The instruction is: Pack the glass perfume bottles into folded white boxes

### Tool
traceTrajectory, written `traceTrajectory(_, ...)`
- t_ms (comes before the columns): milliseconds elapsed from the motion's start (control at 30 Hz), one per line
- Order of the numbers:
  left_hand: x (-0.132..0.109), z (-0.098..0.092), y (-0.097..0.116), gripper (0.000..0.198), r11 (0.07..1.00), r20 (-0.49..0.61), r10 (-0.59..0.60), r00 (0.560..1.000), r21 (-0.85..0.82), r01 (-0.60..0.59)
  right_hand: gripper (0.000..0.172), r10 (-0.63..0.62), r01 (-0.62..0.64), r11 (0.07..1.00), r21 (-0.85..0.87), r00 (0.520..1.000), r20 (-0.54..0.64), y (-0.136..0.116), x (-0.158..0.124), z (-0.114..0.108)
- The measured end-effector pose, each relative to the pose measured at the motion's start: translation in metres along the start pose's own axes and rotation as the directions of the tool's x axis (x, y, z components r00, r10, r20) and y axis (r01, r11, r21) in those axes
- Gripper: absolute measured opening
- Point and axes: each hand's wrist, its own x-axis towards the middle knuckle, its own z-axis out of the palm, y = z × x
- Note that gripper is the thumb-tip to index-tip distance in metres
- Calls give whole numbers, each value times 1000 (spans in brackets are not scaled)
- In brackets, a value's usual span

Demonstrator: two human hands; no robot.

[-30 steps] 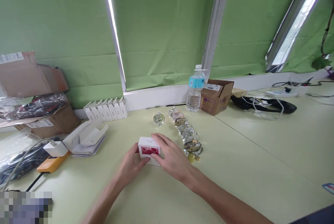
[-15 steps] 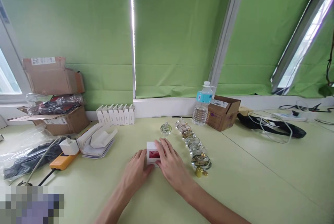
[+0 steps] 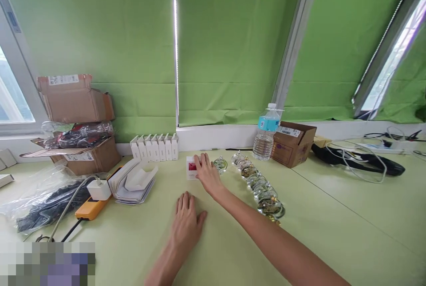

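Note:
My right hand (image 3: 207, 172) reaches forward over the table, its fingers on the right side and top edge of a small white box (image 3: 191, 175) with a red picture on its front. Its thumb is hard to make out. Closer to me, my left hand (image 3: 188, 221) lies flat on the table with its fingers out and nothing in it. Just right of the box is a single round clear glass piece (image 3: 220, 164). Farther right, a slanting row of similar glass pieces (image 3: 258, 184) with gold-coloured parts runs toward me, its near end partly behind my right forearm.
Slim white boxes (image 3: 155, 148) with raised flaps stand at the back. Left are folded white cartons (image 3: 135, 186), a white plug (image 3: 99, 189) on an orange power strip (image 3: 89, 209), and stacked cardboard boxes (image 3: 75, 104). A water bottle (image 3: 266, 137) and brown box (image 3: 293, 144) stand back right.
The white box has moved away from me, to beside the single glass piece, with my right hand at it. My left hand has let go of the box and come back toward me.

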Motion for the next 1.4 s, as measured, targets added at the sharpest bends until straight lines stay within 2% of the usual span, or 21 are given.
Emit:
traceTrajectory(133,3,2,1,55,999,-14,-15,1000,30,16,59,50,-50,999,-7,999,-6,4,24,19)
traceTrajectory(267,8,9,-3,63,1000,-50,-9,999,-19,8,57,103,-103,995,9,994,-21,5,47,39)
traceTrajectory(500,12,20,-10,63,998,-107,-4,994,-67,-3,60,172,-171,984,46,985,-16,7,91,78)
traceTrajectory(667,13,22,-11,65,997,-67,-5,998,-79,0,65,159,-158,985,68,987,1,12,115,100)
traceTrajectory(867,14,25,-12,69,996,-36,-29,999,-81,26,73,140,-136,984,115,990,-21,11,124,122)
traceTrajectory(1000,15,28,-12,70,997,-47,-24,999,-79,20,77,121,-116,986,123,992,-32,12,126,128)
traceTrajectory(1233,13,30,-12,63,999,-96,26,995,-36,-29,79,146,-139,985,102,987,-71,13,121,129)
traceTrajectory(1400,12,33,-11,58,999,-195,42,980,32,-37,83,167,-154,979,136,982,-91,14,121,133)
